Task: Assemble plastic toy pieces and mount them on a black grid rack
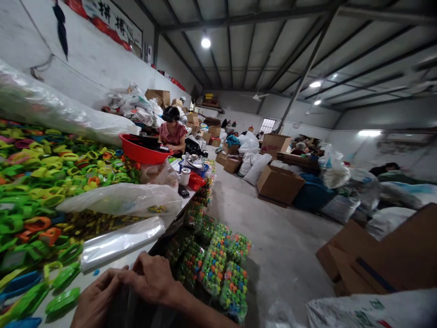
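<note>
At the bottom of the head view, my left hand and my right hand meet with fingers pinched together. Between them is the top of a clear plastic bag, thin and hard to see against my dark clothes. Just beyond my hands, a stack of flat clear plastic bags lies on the white table. To the left spreads a big heap of green, yellow and orange plastic toy-like pieces; a few green ones lie close to my left hand.
Filled bags of colourful pieces are stacked on the floor by the table's right edge. A red basin stands farther along, near a seated person. Cardboard boxes and white sacks line the right side.
</note>
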Motion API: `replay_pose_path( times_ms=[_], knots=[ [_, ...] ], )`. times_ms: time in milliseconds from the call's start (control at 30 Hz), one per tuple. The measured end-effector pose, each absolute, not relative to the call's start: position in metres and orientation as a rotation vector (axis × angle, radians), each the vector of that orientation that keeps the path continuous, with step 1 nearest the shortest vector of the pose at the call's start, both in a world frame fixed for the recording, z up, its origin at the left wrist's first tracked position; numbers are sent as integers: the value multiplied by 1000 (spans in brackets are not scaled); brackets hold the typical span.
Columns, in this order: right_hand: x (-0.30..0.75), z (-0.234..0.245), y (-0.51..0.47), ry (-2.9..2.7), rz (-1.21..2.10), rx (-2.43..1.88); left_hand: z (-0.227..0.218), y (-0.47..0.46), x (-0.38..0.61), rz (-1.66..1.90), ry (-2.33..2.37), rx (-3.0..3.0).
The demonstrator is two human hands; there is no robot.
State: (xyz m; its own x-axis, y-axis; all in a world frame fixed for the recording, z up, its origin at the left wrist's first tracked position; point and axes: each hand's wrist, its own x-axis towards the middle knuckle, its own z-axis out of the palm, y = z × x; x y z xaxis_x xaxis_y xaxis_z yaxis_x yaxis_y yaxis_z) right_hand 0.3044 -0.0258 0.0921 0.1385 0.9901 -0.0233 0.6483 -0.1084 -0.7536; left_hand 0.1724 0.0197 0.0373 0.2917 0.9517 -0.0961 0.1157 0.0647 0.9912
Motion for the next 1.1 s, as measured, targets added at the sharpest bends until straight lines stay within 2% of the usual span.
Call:
replay_pose_path(
  times_ms=[100, 200, 333, 500, 667, 767, 867, 967, 1100],
  knots=[
    [306, 73, -24, -1259, 1235, -1528, 40, 15, 173, 773, 951, 1153],
    [299, 53, -30, -962, 1458, -1283, 49, 3, 176, 907, 1076, 1096],
    [293, 37, -35, -789, 1449, -1211, 51, -4, 180, 1076, 1119, 1041],
    [307, 36, -27, -833, 1488, -1147, 42, -2, 180, 1162, 1016, 808],
    [334, 36, -19, -680, 1304, -1252, 36, -13, 172, 1220, 1051, 859],
    [346, 36, -16, -758, 1090, -1362, 35, -19, 165, 1111, 1154, 1028],
    [345, 45, -24, -1117, 945, -1443, 42, -18, 166, 1051, 1228, 1135],
    [331, 56, -42, -1323, 1056, -1390, 53, -12, 174, 935, 1269, 1206],
    [318, 45, -51, -1118, 1231, -1410, 51, -6, 183, 707, 1134, 1346]
  ],
)
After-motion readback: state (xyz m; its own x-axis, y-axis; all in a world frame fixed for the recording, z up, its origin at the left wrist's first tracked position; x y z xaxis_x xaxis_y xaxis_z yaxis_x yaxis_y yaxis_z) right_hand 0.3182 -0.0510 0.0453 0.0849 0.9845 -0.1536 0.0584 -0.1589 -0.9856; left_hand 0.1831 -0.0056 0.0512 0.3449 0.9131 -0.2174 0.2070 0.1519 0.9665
